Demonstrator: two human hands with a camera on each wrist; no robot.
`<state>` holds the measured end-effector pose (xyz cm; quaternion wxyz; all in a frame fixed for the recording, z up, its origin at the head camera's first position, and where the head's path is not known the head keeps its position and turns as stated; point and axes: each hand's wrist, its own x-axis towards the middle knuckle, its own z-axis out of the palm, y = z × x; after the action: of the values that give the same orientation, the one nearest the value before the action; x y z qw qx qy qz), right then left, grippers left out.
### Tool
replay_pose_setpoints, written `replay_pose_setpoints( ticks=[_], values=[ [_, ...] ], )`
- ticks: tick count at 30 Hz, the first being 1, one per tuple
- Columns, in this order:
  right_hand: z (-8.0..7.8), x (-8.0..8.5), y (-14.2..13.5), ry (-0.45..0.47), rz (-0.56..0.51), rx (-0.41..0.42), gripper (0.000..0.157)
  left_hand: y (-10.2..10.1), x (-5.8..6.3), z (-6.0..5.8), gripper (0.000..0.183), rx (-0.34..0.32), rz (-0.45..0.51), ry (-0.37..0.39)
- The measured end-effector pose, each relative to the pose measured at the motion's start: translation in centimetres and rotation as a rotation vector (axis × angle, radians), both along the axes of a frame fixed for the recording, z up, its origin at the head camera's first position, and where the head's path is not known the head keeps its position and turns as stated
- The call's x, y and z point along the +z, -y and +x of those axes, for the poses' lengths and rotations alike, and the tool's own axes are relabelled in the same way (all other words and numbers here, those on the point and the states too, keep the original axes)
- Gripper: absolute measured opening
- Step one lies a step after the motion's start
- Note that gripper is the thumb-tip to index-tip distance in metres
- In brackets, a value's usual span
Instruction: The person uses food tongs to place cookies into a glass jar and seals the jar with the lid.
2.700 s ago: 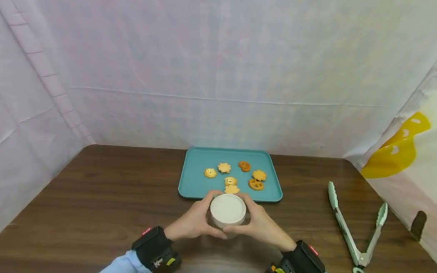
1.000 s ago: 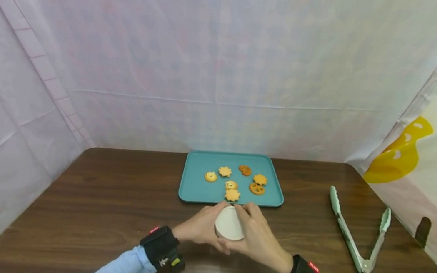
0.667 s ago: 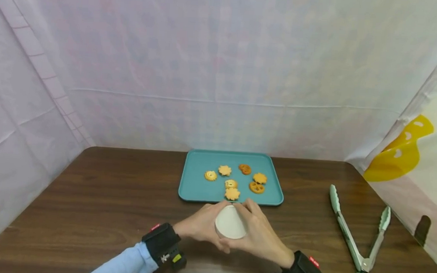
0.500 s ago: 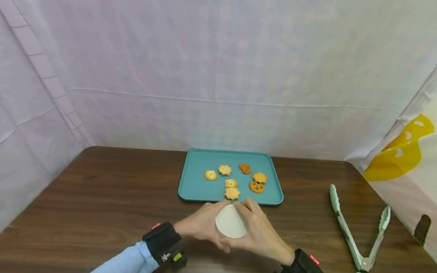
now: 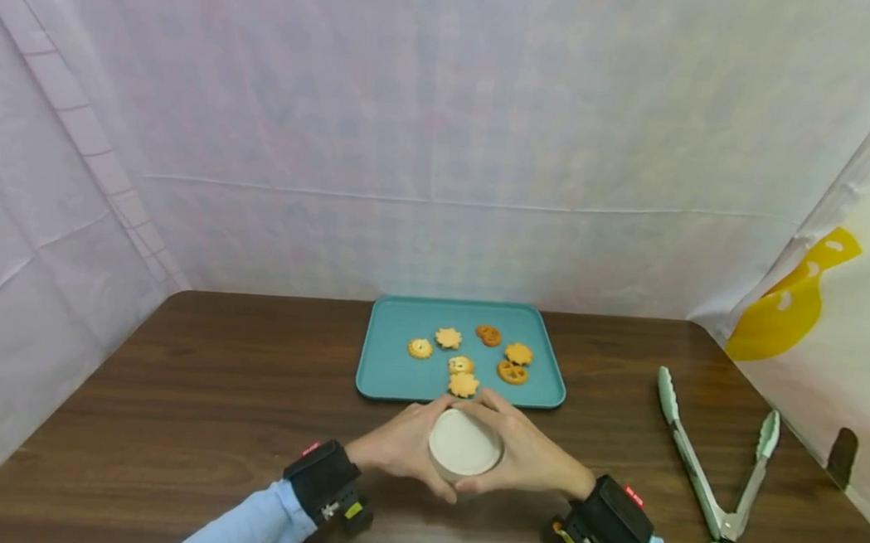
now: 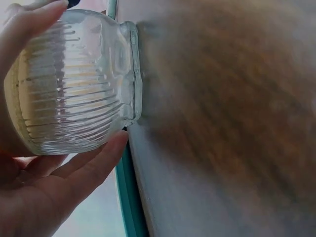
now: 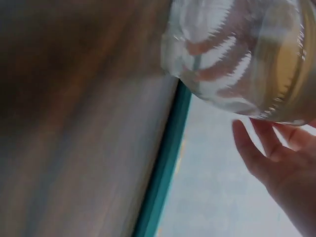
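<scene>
A clear ribbed glass jar (image 6: 81, 81) with a round white lid (image 5: 464, 445) stands upright near the middle of the table's front part, its foot close to the wood in the left wrist view. My left hand (image 5: 403, 446) grips its left side, thumb on the near side and fingers round the far side. From the right, my right hand (image 5: 532, 456) curves round the lid's edge, with its thumb near my left thumb. Fingers show under the jar's side in the right wrist view, close to the lid end. The jar's body is hidden under the lid from above.
Just beyond the jar lies a teal tray (image 5: 387, 376) bearing several cookies and pretzels, among them a flower-shaped cookie (image 5: 463, 384) and a pretzel (image 5: 513, 373). Spread tongs (image 5: 713, 496) lie at the right of the brown table (image 5: 232, 409). Cloth walls rise behind and beside it.
The jar has come slightly nearer since the first frame. My right hand turned inward over the lid, then swung back outward in the last half second, baring more of the lid. My left hand stays put lately.
</scene>
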<state>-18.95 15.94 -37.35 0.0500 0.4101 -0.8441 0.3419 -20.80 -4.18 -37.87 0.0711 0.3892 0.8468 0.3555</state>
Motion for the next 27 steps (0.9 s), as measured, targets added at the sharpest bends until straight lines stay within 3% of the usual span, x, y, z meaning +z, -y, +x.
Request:
replay_pose_setpoints(
  ticks=[5,9,12,15,18,23,27],
  values=[
    [0.4,0.4,-0.1,0.058,0.040,0.012,0.078,0.1,-0.1,0.2,0.091,-0.045,0.062,0.091],
    [1.2,0.8,0.1,0.072,0.085,-0.039,0.081,0.4,-0.1,0.3,0.094,-0.072,0.086,0.143],
    [2.1,1.0,0.8,-0.001,0.140,-0.163,0.087,0.6,-0.2,0.3,0.092,-0.071,0.077,0.150],
    [3.1,1.0,2.0,-0.139,0.219,-0.323,0.094,0.5,-0.2,0.4,0.089,-0.055,0.065,0.136],
    [3.9,0.9,2.9,-0.262,0.285,-0.422,0.094,0.4,-0.3,0.5,0.088,-0.049,0.074,0.125],
    [3.9,0.9,3.1,-0.312,0.288,-0.466,0.084,0.3,-0.2,0.4,0.088,-0.053,0.076,0.099],
    [3.6,0.8,2.8,-0.318,0.253,-0.435,0.079,0.3,-0.2,0.4,0.088,-0.048,0.038,0.063]
  ],
)
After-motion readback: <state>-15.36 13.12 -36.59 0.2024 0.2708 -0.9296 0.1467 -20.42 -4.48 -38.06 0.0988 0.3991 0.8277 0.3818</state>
